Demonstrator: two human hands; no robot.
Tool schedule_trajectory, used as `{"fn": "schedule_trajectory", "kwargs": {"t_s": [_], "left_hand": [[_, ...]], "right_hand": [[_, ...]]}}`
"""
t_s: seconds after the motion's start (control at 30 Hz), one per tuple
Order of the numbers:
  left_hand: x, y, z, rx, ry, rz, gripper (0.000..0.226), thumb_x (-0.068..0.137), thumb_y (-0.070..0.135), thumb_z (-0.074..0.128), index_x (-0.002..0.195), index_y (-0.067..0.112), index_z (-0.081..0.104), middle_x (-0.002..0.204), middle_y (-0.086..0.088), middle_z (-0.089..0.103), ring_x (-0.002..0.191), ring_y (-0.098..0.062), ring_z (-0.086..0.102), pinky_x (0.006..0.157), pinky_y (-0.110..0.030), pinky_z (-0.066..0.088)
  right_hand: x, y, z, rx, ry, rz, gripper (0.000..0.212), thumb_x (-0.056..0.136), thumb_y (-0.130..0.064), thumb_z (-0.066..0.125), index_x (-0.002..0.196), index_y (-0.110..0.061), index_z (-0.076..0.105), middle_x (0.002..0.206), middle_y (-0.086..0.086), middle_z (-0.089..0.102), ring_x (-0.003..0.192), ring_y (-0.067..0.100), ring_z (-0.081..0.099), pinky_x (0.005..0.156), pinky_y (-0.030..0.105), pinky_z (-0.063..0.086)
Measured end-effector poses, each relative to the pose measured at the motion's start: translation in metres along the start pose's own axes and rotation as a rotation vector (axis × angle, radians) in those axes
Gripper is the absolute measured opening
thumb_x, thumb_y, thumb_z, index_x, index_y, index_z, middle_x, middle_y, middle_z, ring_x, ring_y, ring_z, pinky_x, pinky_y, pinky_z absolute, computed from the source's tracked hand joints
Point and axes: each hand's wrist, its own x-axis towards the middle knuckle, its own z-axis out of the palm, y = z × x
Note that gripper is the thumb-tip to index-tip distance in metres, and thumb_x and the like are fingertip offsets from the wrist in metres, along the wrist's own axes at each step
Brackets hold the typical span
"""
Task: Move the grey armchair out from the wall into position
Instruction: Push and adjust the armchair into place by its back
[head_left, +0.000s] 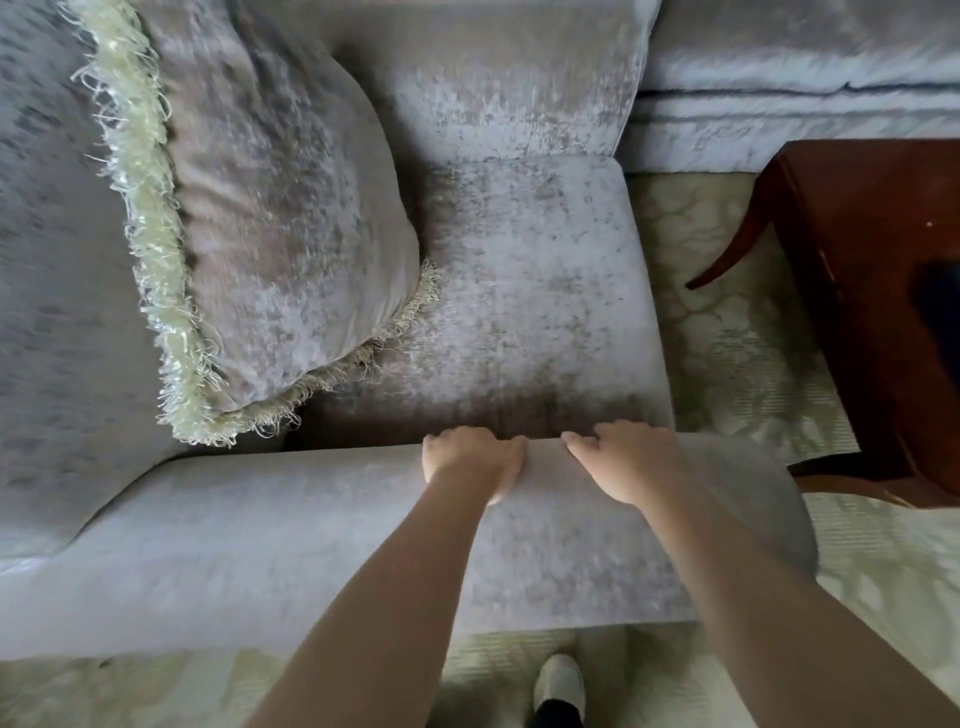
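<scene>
**Both hands on the armrest, ready to shift the chair**

Nearest, a shoe (560, 680) stands on the pale carpet (737, 338). Above it, the left hand (470, 462) and right hand (623, 462) sit side by side, fingers curled over the inner edge of the armchair's near armrest (311, 540) (gripping the padding). Beyond lie the seat (535, 291) and a fringed cushion (270, 223); a wooden table (883, 291) stands just beside the front. Next, likely a steady pull, clear of that table.

Grey crushed-velvet armchair (524, 291) on pale patterned carpet, seen from above, fringed cushion against its back, seat bare.
</scene>
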Motion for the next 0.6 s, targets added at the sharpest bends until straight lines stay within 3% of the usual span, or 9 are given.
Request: {"fn": "schedule_trajectory", "kwargs": {"t_s": [0.1, 0.2, 0.43, 0.53, 0.6], "left_hand": [[-0.001, -0.004, 0.004, 0.031, 0.068, -0.024, 0.065, 0.089, 0.059, 0.017, 0.096, 0.017, 0.066, 0.097, -0.005, 0.066, 0.092, -0.024, 0.059, 0.075, -0.035, 0.035], [-0.005, -0.003, 0.004, 0.057, 0.091, -0.042, 0.065, 0.09, 0.06, 0.016, 0.093, 0.017, 0.065, 0.095, -0.005, 0.065, 0.086, -0.024, 0.056, 0.073, -0.033, 0.035], [-0.018, -0.006, 0.011, 0.074, 0.072, -0.077, 0.061, 0.093, 0.053, 0.018, 0.091, 0.017, 0.067, 0.08, -0.002, 0.058, 0.074, -0.023, 0.047, 0.071, -0.032, 0.036], [-0.027, -0.002, 0.008, 0.054, 0.098, -0.049, 0.049, 0.095, 0.036, 0.022, 0.106, 0.013, 0.064, 0.104, -0.007, 0.063, 0.094, -0.024, 0.054, 0.085, -0.034, 0.038], [-0.04, -0.005, 0.008, 0.031, 0.084, -0.079, 0.059, 0.096, 0.044, 0.02, 0.134, 0.008, 0.046, 0.137, -0.01, 0.047, 0.129, -0.025, 0.039, 0.107, -0.039, 0.026]], "right_hand": [[-0.003, 0.004, -0.001, -0.043, -0.035, -0.017, 0.079, 0.08, -0.058, -0.001, 0.129, -0.025, 0.052, 0.115, 0.003, 0.059, 0.103, 0.025, 0.054, 0.088, 0.042, 0.033], [-0.003, 0.002, -0.002, 0.016, -0.025, 0.043, 0.074, 0.087, -0.065, 0.011, 0.112, -0.019, 0.063, 0.11, 0.002, 0.064, 0.106, 0.024, 0.055, 0.102, 0.044, 0.029], [-0.022, 0.003, 0.014, 0.046, 0.046, 0.022, 0.07, 0.088, -0.062, 0.014, 0.085, -0.016, 0.067, 0.087, 0.004, 0.066, 0.092, 0.024, 0.059, 0.094, 0.041, 0.032], [-0.029, 0.008, 0.005, 0.046, -0.008, -0.006, 0.068, 0.093, -0.056, 0.013, 0.114, -0.014, 0.062, 0.114, 0.007, 0.063, 0.107, 0.026, 0.056, 0.099, 0.042, 0.033], [-0.037, 0.007, -0.004, -0.002, -0.049, 0.003, 0.067, 0.094, -0.057, 0.012, 0.128, -0.015, 0.052, 0.128, 0.006, 0.055, 0.118, 0.025, 0.05, 0.102, 0.043, 0.033]]}}
